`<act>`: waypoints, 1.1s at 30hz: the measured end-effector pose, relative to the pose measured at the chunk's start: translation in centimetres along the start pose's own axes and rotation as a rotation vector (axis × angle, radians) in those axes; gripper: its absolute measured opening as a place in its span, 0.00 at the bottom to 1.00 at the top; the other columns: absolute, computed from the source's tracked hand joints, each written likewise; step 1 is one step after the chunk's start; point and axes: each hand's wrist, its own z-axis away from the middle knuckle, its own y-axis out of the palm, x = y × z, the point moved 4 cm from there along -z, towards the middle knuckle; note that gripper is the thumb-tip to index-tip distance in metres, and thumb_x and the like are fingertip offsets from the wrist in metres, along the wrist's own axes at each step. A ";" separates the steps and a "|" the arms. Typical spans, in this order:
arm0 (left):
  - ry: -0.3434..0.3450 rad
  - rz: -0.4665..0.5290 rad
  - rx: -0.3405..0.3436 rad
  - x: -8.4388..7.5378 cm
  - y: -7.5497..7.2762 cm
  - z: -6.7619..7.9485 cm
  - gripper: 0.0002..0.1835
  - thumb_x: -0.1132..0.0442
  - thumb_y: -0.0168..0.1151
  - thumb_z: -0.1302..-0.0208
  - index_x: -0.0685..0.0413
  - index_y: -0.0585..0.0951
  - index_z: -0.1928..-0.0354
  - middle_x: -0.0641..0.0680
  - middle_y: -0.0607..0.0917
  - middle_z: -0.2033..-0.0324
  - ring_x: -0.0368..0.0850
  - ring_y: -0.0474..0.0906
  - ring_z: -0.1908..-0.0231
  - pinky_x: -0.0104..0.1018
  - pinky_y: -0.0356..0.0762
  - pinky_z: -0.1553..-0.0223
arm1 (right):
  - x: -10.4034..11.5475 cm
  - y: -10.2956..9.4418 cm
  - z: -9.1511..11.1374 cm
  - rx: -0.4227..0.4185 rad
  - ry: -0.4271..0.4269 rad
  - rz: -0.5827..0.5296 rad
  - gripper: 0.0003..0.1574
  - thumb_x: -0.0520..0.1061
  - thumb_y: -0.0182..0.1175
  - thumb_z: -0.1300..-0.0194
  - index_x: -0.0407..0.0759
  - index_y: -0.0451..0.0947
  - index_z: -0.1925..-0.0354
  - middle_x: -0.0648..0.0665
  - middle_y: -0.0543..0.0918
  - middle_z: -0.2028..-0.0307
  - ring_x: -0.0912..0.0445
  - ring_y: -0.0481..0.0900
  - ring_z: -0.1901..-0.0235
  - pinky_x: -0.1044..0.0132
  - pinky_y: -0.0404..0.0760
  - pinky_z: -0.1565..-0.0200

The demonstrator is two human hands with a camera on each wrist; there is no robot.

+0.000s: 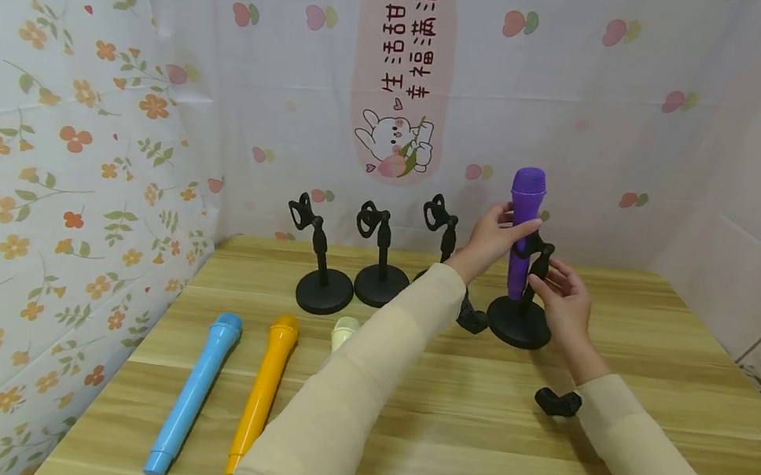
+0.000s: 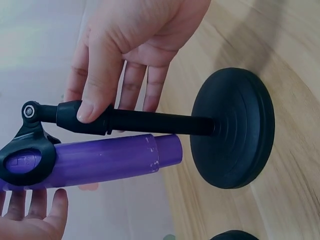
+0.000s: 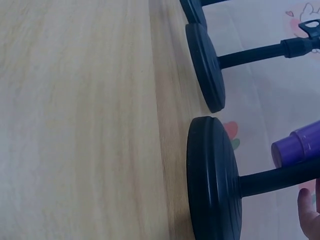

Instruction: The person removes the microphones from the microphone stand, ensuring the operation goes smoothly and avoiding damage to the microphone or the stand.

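A purple toy microphone (image 1: pixel 528 200) stands upright at the right, its lower body in the clip (image 2: pixel 30 160) of a black microphone stand (image 1: pixel 519 323). My left hand (image 1: pixel 490 239) grips the microphone just below its head, the thumb across its front. In the left wrist view, some fingertips (image 2: pixel 37 205) of that hand show under the microphone. My right hand (image 1: pixel 567 302) pinches the stand's upright at its collar, thumb on one side and fingers behind. The stand's round base (image 2: pixel 232 127) rests on the table; the microphone's tail end hangs beside the pole.
Several more black stands, among them one at the left (image 1: pixel 324 292) and one in the middle (image 1: pixel 380 285), line the back of the wooden table (image 1: pixel 456 437). Blue (image 1: pixel 193 397), orange (image 1: pixel 264 390) and cream (image 1: pixel 344 330) microphones lie at the left, the cream one mostly behind my left sleeve.
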 end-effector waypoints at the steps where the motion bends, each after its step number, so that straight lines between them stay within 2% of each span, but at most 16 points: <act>1: 0.001 0.001 -0.003 0.0 0.1 -0.1 0.32 0.46 0.67 0.38 0.48 0.72 0.35 0.49 0.79 0.45 0.44 0.76 0.46 0.44 0.75 0.46 | 0.0 0.0 0.0 -0.003 -0.001 -0.003 0.34 0.45 0.67 0.37 0.45 0.71 0.35 0.50 0.78 0.51 0.63 0.76 0.54 0.79 0.76 0.56; 14: -0.048 0.033 -0.040 -0.1 0.3 -0.3 0.27 0.48 0.61 0.33 0.51 0.73 0.36 0.51 0.81 0.47 0.46 0.80 0.49 0.46 0.76 0.46 | 0.0 0.7 -0.2 -0.043 0.028 -0.046 0.30 0.43 0.67 0.37 0.46 0.74 0.38 0.55 0.77 0.57 0.62 0.76 0.56 0.74 0.75 0.54; 17: -0.048 0.024 -0.046 -0.1 0.3 -0.3 0.26 0.49 0.61 0.32 0.50 0.73 0.36 0.50 0.81 0.47 0.46 0.80 0.50 0.46 0.76 0.46 | 0.0 0.8 -0.3 -0.055 0.040 -0.075 0.28 0.41 0.67 0.38 0.46 0.75 0.39 0.55 0.78 0.59 0.62 0.77 0.57 0.75 0.75 0.55; 22: -0.044 0.021 -0.056 0.0 0.3 -0.5 0.25 0.49 0.61 0.33 0.50 0.74 0.37 0.50 0.82 0.49 0.45 0.80 0.51 0.45 0.76 0.46 | 0.2 0.8 -0.4 -0.082 0.047 -0.059 0.27 0.41 0.68 0.38 0.46 0.76 0.40 0.56 0.78 0.60 0.64 0.77 0.60 0.73 0.77 0.55; 29: -0.037 0.024 -0.067 -0.1 0.3 -0.4 0.24 0.49 0.62 0.33 0.50 0.75 0.38 0.50 0.82 0.50 0.44 0.80 0.51 0.44 0.77 0.47 | 0.1 0.8 -0.3 -0.102 0.055 -0.109 0.27 0.37 0.68 0.39 0.42 0.77 0.42 0.55 0.78 0.61 0.62 0.77 0.61 0.78 0.77 0.60; 33: -0.033 0.034 -0.074 -0.1 0.3 -0.4 0.24 0.50 0.62 0.33 0.50 0.76 0.39 0.50 0.83 0.51 0.44 0.80 0.52 0.43 0.77 0.47 | 0.2 0.8 -0.4 -0.099 0.048 -0.083 0.26 0.38 0.68 0.39 0.42 0.77 0.42 0.57 0.79 0.62 0.63 0.77 0.61 0.78 0.76 0.60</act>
